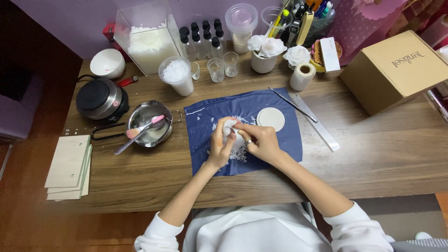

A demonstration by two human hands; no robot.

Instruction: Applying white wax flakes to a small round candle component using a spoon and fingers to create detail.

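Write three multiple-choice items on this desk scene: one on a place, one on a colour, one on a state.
1. Where does the white disc lie?
A. on the blue mat, right of the hands
B. inside the steel pan
C. on the cardboard box

2. What colour is the head of the spatula resting in the pan?
A. green
B. pink
C. black

3. What are the left hand and right hand doing?
A. lying flat and apart on the table
B. both closed together on a white lump over the mat
C. lifting the pan

Answers:
1. A, the disc sits on the mat just past the right hand.
2. B, the end lying at the pan's rim is pink.
3. B, the fingers of both meet around the lump, with white flakes under them.
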